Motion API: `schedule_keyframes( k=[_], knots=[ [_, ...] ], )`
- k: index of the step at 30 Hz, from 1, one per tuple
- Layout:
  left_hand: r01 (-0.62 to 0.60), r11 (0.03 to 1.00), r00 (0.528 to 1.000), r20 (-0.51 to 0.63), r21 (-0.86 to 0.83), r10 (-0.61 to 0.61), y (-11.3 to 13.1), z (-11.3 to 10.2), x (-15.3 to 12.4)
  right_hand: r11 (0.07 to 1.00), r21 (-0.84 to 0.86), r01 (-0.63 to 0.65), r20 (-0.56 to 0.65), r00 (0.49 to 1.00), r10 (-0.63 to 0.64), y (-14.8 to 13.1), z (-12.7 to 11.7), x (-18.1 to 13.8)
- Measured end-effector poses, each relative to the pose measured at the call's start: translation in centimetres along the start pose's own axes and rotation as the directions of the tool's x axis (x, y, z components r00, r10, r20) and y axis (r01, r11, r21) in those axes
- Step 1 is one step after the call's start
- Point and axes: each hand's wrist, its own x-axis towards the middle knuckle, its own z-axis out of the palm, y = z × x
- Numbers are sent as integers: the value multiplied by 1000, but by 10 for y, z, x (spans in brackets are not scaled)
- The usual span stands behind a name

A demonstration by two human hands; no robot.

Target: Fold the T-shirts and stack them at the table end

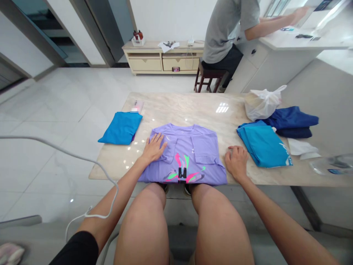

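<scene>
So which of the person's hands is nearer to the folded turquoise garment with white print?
Right: the right hand rests close beside that garment, on the marble-patterned tabletop. The left hand is farther away, on the purple shirt with multicoloured print.

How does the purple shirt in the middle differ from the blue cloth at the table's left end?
The purple shirt has a bright multicoloured print; the blue cloth's visible face looks plain.
The shirt covers a wider area; the cloth is a smaller bundle.
The left hand rests on the shirt; neither hand touches the cloth.
Both lie on the table.
</scene>
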Motion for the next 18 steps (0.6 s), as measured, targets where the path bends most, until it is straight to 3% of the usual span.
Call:
schedule_keyframes(
  k=[6,11,14,18],
  knots=[
    [19,999,988,-157,31,-13,-1,0,3,999,35,11,14,1000,-12,3,0,2],
    [40,997,948,-313,-61,-57,-28,-21,34,953,302,25,110,992,-62,-2,6,60],
    [130,983,962,-222,-129,-156,-47,-34,63,945,313,95,257,949,-181,-11,17,118],
    [227,964,974,27,-139,-226,-58,-46,90,963,256,88,568,792,-223,-31,29,180]
  ],
)
